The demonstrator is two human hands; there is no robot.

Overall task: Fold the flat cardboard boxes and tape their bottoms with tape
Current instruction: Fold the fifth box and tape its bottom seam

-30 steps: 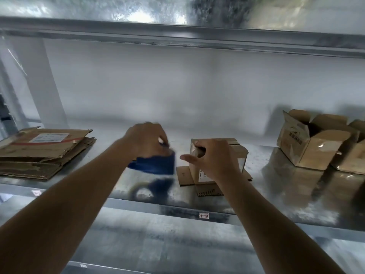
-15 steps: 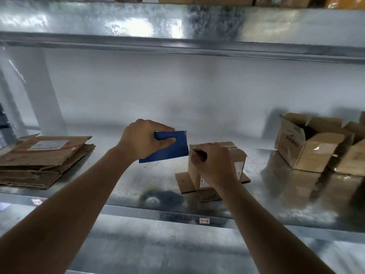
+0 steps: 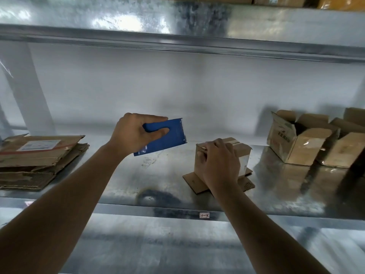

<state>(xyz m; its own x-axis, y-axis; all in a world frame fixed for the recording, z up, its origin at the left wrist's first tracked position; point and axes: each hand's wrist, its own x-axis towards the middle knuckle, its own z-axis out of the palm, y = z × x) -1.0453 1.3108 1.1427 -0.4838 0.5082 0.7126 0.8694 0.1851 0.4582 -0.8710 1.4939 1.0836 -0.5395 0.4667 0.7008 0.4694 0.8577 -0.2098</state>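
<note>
A small cardboard box [image 3: 244,155] stands upside down on the metal shelf [image 3: 118,182], its lower flaps splayed flat on the shelf. My right hand [image 3: 219,165] grips the box's near top edge, fingers curled over it. Held in the air left of the box, a blue tape dispenser [image 3: 167,138] is gripped in my left hand [image 3: 136,133], thumb across its face. The tape itself is too faint to see. A stack of flat cardboard boxes [image 3: 37,155] lies at the shelf's left end.
Two folded open-topped boxes [image 3: 296,139] stand at the shelf's right end. An upper shelf beam [image 3: 177,42] runs overhead. The shelf's front edge carries a small label [image 3: 204,215]. A white wall closes the back.
My left hand has lifted the blue dispenser up from shelf level and away to the left of the box. My right hand stays on the box's top edge.
</note>
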